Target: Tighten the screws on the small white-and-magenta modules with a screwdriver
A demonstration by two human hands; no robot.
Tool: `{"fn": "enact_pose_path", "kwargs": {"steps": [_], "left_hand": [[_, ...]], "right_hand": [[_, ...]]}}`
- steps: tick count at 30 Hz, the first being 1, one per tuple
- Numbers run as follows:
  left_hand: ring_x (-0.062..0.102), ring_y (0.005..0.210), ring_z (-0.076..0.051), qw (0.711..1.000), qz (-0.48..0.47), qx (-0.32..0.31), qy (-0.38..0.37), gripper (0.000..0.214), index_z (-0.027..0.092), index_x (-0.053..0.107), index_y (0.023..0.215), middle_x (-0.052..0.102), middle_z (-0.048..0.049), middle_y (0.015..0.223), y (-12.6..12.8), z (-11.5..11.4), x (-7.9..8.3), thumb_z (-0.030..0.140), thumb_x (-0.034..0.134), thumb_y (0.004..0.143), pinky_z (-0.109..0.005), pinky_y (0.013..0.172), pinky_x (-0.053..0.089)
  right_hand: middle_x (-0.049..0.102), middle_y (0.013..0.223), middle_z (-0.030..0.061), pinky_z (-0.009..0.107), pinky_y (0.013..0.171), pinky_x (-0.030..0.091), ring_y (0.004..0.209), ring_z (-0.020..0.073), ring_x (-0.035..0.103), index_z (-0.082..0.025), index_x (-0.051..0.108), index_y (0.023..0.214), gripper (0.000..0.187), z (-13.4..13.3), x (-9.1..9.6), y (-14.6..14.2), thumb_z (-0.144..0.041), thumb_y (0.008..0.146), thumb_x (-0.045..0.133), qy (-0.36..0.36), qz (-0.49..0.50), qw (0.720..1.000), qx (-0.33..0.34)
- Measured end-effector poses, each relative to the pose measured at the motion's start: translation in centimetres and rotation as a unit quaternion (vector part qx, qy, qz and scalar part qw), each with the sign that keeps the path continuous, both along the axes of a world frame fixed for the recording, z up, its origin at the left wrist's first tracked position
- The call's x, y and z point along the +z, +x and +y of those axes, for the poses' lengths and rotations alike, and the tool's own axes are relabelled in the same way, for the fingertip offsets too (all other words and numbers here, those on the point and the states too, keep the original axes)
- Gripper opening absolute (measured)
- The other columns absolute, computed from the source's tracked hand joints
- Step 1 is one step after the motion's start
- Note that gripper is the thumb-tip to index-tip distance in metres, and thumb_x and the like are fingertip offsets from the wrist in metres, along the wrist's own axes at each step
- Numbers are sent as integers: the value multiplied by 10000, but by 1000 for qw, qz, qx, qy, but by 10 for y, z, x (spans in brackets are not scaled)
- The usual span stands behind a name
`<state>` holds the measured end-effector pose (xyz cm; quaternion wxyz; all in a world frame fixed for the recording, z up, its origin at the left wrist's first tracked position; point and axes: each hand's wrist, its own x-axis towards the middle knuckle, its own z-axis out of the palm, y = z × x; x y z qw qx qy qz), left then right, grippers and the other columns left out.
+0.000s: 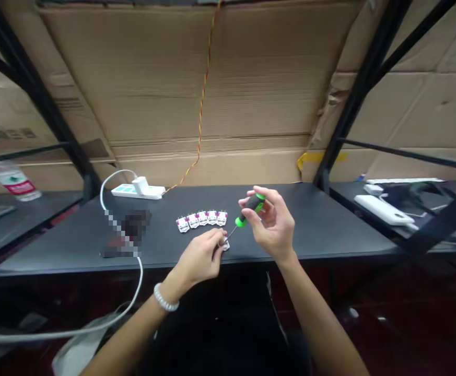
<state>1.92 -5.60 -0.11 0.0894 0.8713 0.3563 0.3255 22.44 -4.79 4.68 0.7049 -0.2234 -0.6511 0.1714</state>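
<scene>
My right hand [273, 222] is closed around the black and green handle of a screwdriver [253, 207]. Its thin shaft slants down to the left, and the tip meets a small white part [226, 244] near the table's front edge. Pinched in the fingers of my left hand [203, 257] is that same white part, mostly covered by the fingertips. Just beyond, several similar small white parts with magenta sides and thin pins [201, 218] stand in a curved row. What exactly the screwdriver tip touches is too small to make out.
A white power strip [138, 191] with a plugged-in charger lies at the back left of the black table [310, 230]. Its white cable [139, 282] drops over the front edge past a blurred object [128, 235]. Dark metal posts [345, 115] frame both sides.
</scene>
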Motion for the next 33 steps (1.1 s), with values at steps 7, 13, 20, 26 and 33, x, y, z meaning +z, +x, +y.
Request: {"fn": "enact_pose_path", "kwargs": {"steps": [7,13,20,26,33], "left_hand": [[720,1109,-274,1000,2,8,-7,176,212,603,1010,730,-114,1173,2,-2,-2,73,524,936,-406,981,597],[718,1105,-284,1000,17,24,-5,195,208,601,1056,726,-118,1184,3,-2,-4,80,531,925,-419,977,597],[714,1010,-263,998,44,48,5,200,221,585,998,720,-88,1077,9,-4,0,65,537,882,-375,904,586],[693,933,-255,996,43,79,12,183,214,582,961,699,-82,999,17,-2,-3,68,549,856,-363,841,561],[654,800,-224,996,19,88,14,166,223,539,877,673,-54,899,18,-2,-6,60,548,844,-331,719,497]], "right_hand": [[657,1209,55,335,847,703,1003,192,784,-316,645,1366,447,2,-3,0,-192,953,765,8,-8,1000,12],[641,1220,74,356,840,710,991,206,781,-317,656,1409,482,-2,-2,0,-178,958,754,28,-50,998,-22],[653,1220,86,363,818,708,945,199,768,-346,627,1484,593,-3,5,-3,-142,945,766,89,-98,988,-74],[637,1108,58,330,779,663,854,168,706,-321,667,1421,539,1,19,-12,-186,921,812,160,-164,965,-126],[651,1275,128,439,958,630,1108,245,696,-293,572,1520,476,4,33,-14,-221,1050,559,109,-216,969,-47]]}}
